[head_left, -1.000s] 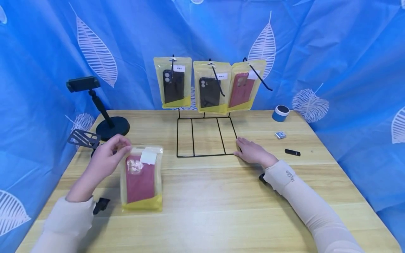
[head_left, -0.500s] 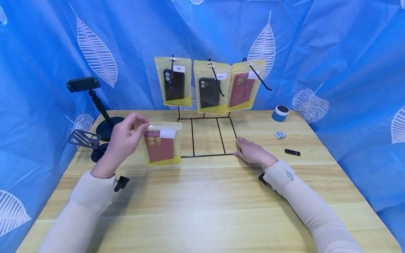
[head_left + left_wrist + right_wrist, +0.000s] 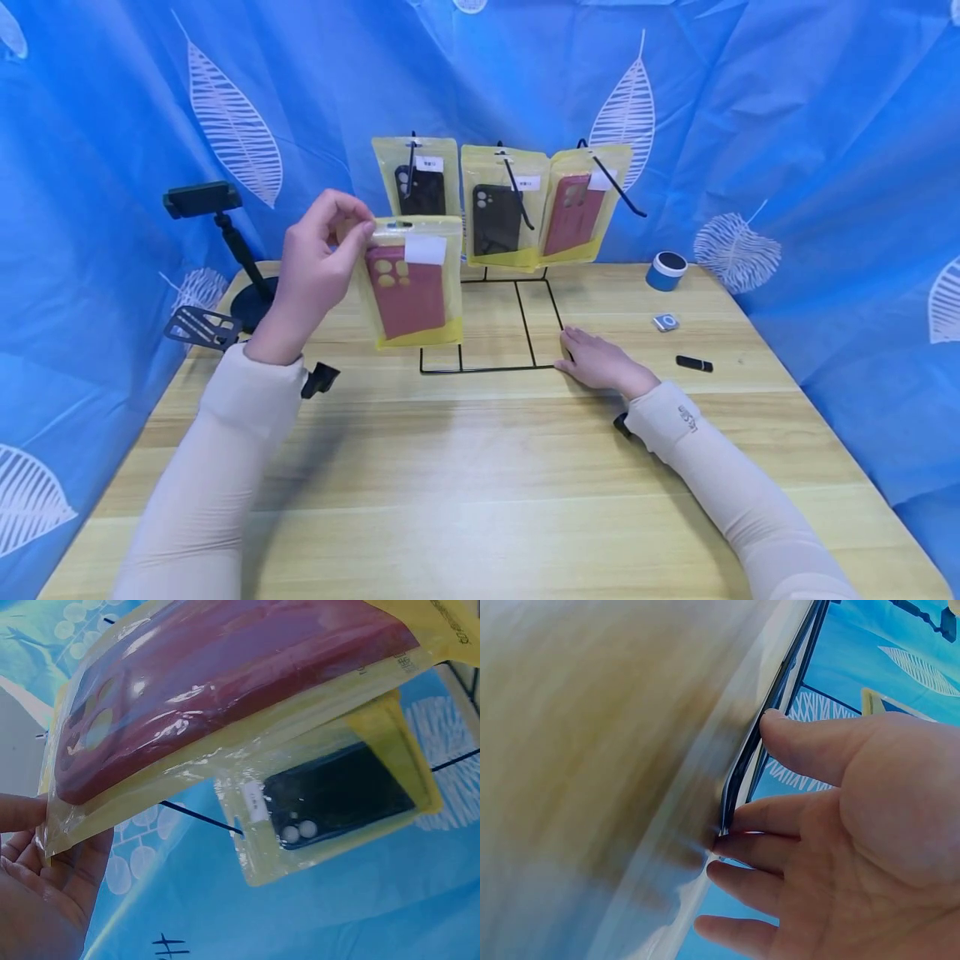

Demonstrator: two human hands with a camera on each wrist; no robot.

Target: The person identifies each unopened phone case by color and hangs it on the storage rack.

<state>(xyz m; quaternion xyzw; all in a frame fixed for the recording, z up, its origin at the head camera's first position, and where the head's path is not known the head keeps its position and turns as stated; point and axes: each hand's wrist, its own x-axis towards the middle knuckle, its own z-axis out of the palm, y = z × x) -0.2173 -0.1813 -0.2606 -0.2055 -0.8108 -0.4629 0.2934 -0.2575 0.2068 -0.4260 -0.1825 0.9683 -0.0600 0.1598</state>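
Note:
My left hand (image 3: 318, 262) pinches the top corner of a bagged red phone case (image 3: 408, 292), held up before the left part of a black wire display rack (image 3: 525, 325). The clear and yellow bag (image 3: 247, 742) fills the upper left wrist view; a white label covers part of it. Behind it, a bagged black phone case (image 3: 423, 192) hangs on the left hook, its lower part hidden in the head view. Another bagged black case (image 3: 497, 218) and a bagged red case (image 3: 573, 212) hang beside it. My right hand (image 3: 600, 360) rests against the base's front right corner, fingers (image 3: 761, 851) fairly straight.
At the left stand a black phone stand (image 3: 240, 250) and a lower slotted black holder (image 3: 201, 327). On the right lie a blue-and-white round container (image 3: 666, 272), a small silver clip-on player (image 3: 665, 322) and a black stick (image 3: 694, 363). A blue leaf-print curtain (image 3: 510, 75) surrounds the table.
My left hand has lifted the bagged red case from low on the left, up and rightward, to just in front of the left hanging bag. My right hand has stayed at the rack.

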